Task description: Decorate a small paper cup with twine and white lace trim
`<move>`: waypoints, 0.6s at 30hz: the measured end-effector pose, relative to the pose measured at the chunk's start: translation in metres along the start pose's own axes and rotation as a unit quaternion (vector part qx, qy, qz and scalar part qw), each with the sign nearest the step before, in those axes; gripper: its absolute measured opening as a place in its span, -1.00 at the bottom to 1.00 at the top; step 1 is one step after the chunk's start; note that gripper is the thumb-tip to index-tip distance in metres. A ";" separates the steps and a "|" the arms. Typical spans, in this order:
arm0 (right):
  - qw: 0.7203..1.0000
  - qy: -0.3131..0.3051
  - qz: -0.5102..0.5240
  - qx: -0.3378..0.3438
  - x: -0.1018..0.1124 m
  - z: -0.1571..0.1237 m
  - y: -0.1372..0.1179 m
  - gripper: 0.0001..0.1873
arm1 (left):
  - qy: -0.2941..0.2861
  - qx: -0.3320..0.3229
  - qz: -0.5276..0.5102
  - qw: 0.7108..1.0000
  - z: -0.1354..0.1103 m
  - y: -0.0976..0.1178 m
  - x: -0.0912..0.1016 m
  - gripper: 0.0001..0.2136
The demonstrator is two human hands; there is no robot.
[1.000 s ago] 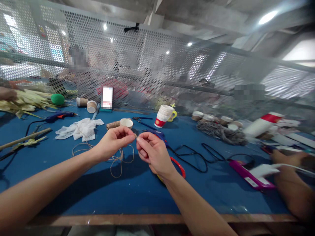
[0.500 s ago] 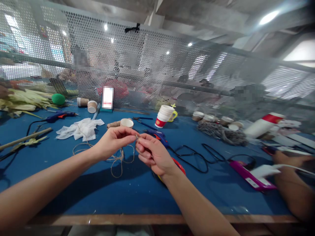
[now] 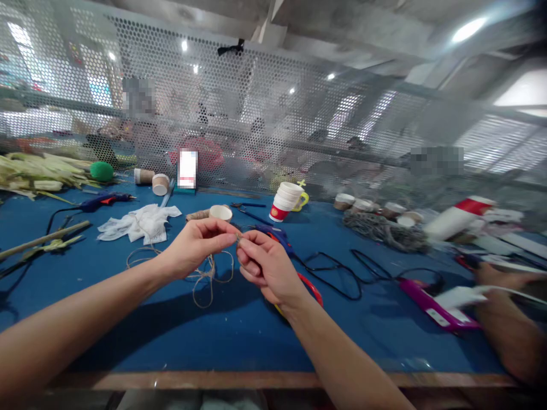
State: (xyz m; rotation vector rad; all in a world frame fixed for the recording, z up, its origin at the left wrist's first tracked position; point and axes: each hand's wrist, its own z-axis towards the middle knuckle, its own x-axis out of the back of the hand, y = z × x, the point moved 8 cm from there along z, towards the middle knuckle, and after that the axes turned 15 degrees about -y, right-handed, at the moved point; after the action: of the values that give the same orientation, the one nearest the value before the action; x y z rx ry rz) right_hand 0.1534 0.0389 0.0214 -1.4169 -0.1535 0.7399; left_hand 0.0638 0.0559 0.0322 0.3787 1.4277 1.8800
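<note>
My left hand (image 3: pixel 199 242) and my right hand (image 3: pixel 265 263) meet above the blue table (image 3: pixel 239 330), fingertips pinched together on a strand of brown twine (image 3: pixel 205 279). The twine hangs from the pinch and lies in loose loops on the table below my left hand. Under my right hand lie red-handled scissors (image 3: pixel 311 287), partly hidden by the wrist. A twine spool with a white end (image 3: pixel 213 214) rests just beyond my left hand.
A white cloth (image 3: pixel 141 223), blue glue gun (image 3: pixel 102 200), stacked paper cups (image 3: pixel 284 202), black cables (image 3: pixel 342 270) and a pink glue gun (image 3: pixel 431 304) lie around. Another person's hand (image 3: pixel 504 324) works at the right. A perforated metal screen (image 3: pixel 265 119) closes the back.
My two hands have come slightly closer so the fingertips touch on the twine. Another person's arm at the far left has left the view.
</note>
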 end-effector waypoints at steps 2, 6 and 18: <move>1.000 0.005 -0.012 0.007 0.000 0.000 0.000 -0.84 | 0.000 -0.002 -0.008 1.000 0.001 0.001 -0.001 -0.91; 0.998 0.022 -0.052 0.011 0.003 -0.001 -0.001 -0.82 | 0.013 -0.008 -0.021 1.000 0.001 0.002 0.001 -0.91; 0.834 0.139 -0.510 0.157 -0.008 -0.022 -0.040 -0.92 | 0.073 -0.009 -0.033 0.997 -0.002 0.000 0.005 -0.90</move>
State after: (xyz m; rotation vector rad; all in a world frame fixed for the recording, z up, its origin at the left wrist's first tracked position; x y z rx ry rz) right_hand 0.1734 0.0174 0.0574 -0.9060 -0.4887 -0.3267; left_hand 0.0587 0.0579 0.0300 0.1863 1.4994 1.8980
